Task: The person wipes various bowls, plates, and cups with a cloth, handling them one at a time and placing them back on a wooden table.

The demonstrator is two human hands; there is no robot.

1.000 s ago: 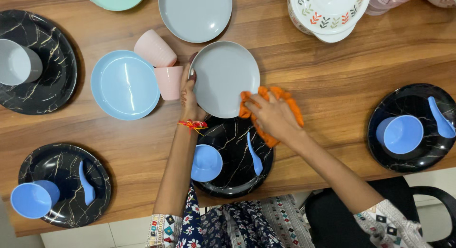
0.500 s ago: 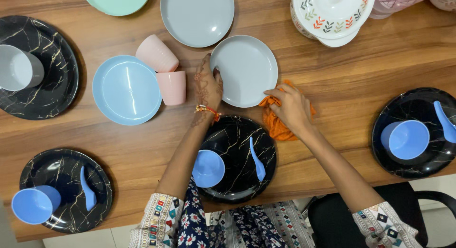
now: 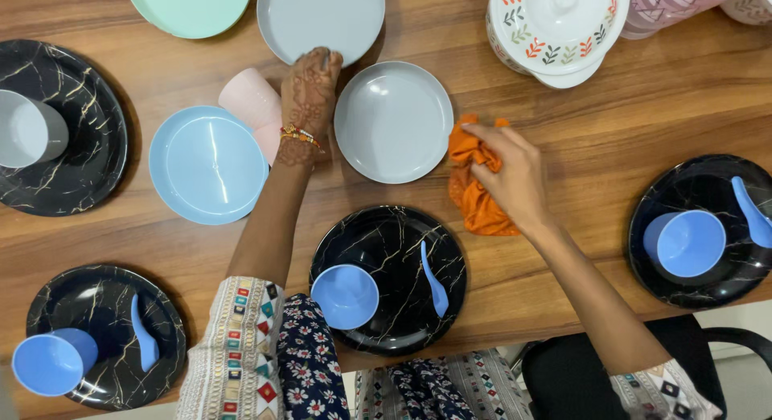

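Your left hand (image 3: 310, 90) fingertips on the far grey plate (image 3: 320, 19) rim at twelve o'clock, grasping nothing, your right hand (image 3: 511, 175) gripping the orange cloth (image 3: 473, 196), near grey plate (image 3: 393, 121) between them

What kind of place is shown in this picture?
Probably a home dining table: a wooden table set with black marbled plates, blue cups, and a lidded serving dish.

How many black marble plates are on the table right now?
4. One at far left under a grey cup, one at bottom left, one at centre bottom, one at far right. More may lie outside the view.
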